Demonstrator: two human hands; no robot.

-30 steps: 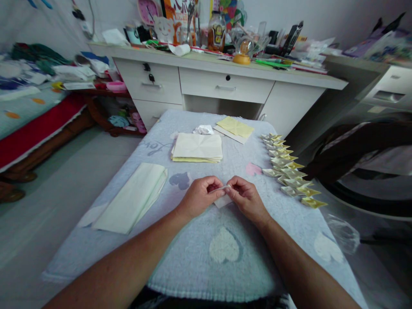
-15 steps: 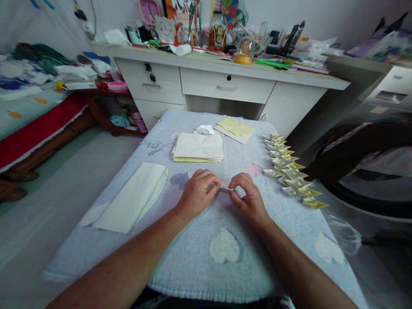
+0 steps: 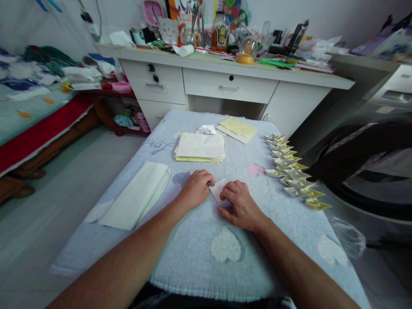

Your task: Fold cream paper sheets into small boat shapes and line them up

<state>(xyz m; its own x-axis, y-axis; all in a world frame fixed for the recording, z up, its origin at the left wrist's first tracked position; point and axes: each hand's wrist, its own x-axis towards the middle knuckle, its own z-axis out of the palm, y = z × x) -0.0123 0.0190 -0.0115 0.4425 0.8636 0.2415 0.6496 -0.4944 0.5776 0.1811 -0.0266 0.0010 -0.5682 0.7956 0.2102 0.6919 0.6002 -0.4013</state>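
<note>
A small folded piece of white paper (image 3: pixel 216 190) is between my two hands, low over the cloth-covered table. My left hand (image 3: pixel 197 188) pinches its left corner between thumb and fingers. On the other side, my right hand (image 3: pixel 238 203) has curled fingers resting on the paper's right part, with the thumb apart below; its fingertips partly hide the sheet. Beyond my hands lies a stack of creased paper (image 3: pixel 200 146), white on top with yellow beneath. To the right stand rows of folded paper boats (image 3: pixel 291 174) in white and yellow.
A larger folded white cloth or paper (image 3: pixel 137 195) lies at left. Behind the stack are crumpled white paper (image 3: pixel 206 129) and yellow and white sheets (image 3: pixel 238 128). A white desk (image 3: pixel 230 86) with cluttered top stands beyond the table (image 3: pixel 189 262); a washing machine (image 3: pixel 391 92) is at right.
The paper has turned from edge-on to showing its flat face. My right hand has shifted slightly down and loosened from a pinch to curled fingers over it. The view has shifted slightly.
</note>
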